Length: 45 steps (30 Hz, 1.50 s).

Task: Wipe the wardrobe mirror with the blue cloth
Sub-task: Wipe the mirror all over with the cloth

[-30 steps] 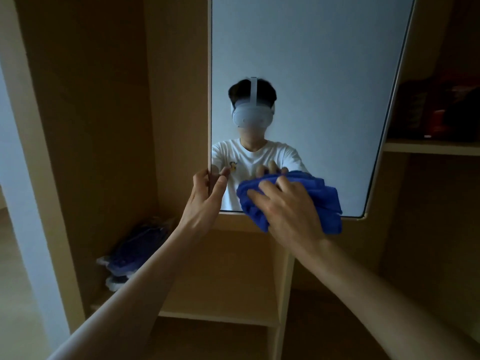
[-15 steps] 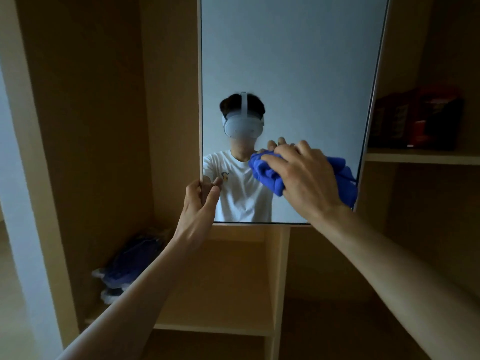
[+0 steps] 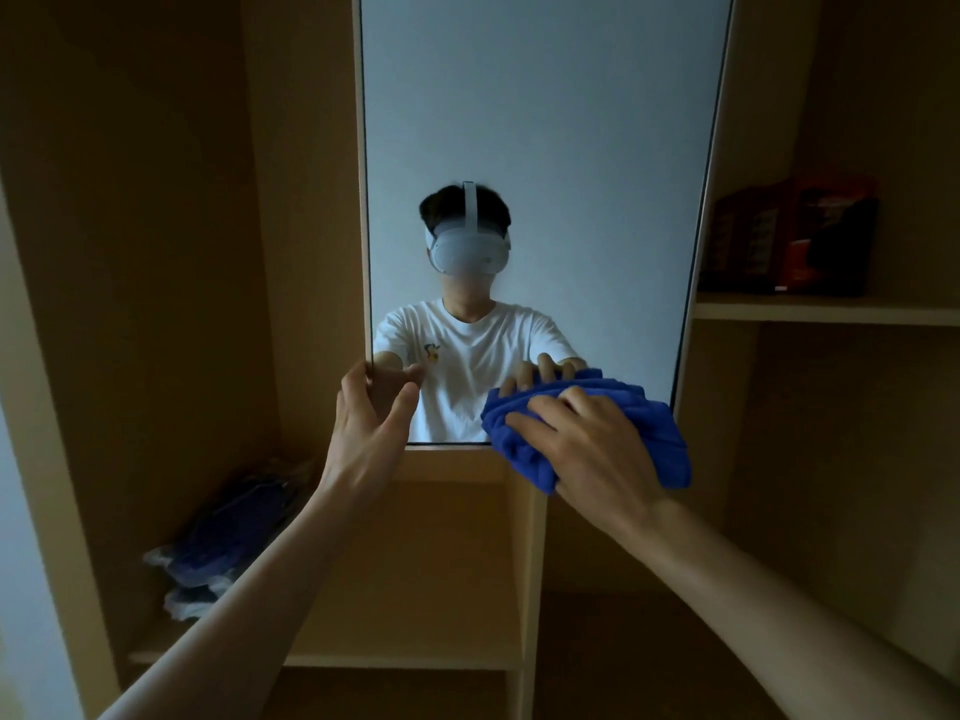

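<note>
blue cloth (image 3: 649, 423) bunched at btm right corner of mirror (image 3: 540, 148), right hand (image 3: 587, 449) curled over it, pressing it on the glass, left hand (image 3: 371, 423) pinching mirror's left edge, mirror tall n upright, facing the person, dark boxes (image 3: 789, 236) on shelf (image 3: 831, 314) at right, bagged blue stuff (image 3: 228, 537) lower left
</note>
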### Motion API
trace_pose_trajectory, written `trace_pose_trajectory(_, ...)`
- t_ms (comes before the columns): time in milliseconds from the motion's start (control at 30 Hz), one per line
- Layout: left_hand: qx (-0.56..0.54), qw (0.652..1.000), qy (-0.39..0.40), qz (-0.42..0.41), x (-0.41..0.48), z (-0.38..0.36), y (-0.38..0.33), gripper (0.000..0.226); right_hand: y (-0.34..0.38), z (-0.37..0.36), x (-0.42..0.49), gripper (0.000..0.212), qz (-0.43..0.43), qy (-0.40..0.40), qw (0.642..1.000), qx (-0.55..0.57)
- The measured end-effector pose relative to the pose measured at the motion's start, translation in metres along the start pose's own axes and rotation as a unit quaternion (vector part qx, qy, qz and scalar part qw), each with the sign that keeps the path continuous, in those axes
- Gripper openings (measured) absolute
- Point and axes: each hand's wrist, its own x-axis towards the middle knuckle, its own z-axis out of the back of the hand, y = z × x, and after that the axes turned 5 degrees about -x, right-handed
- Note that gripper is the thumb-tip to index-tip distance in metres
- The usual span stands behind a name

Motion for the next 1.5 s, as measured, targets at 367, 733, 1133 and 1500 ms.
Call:
trace_pose_trajectory(367,0.010,1.000,-0.029,0.000,-0.004,-0.016,-0.002,0.093,-0.054,0.021,0.032,0.026,-0.071,-0.044,0.995,-0.049)
trace_pose_trajectory(733,0.018,1.000,-0.022,-0.011,-0.011,-0.024,0.007,0.104,-0.032,-0.001,-0.031,0.030,-0.046,-0.002,0.999,0.000)
trace_pose_trajectory(1133,0.027,0.999,0.004,0.017,-0.005,-0.027,0.006,0.114,-0.069,0.007,-0.022,0.032,-0.138,-0.023,0.990,-0.014)
trace_pose_trajectory(1500,0.036,0.999,0.019,0.020,-0.005,-0.024,0.008,0.115,-0.067,0.006,-0.040,0.035,-0.149,0.028,0.988,0.010)
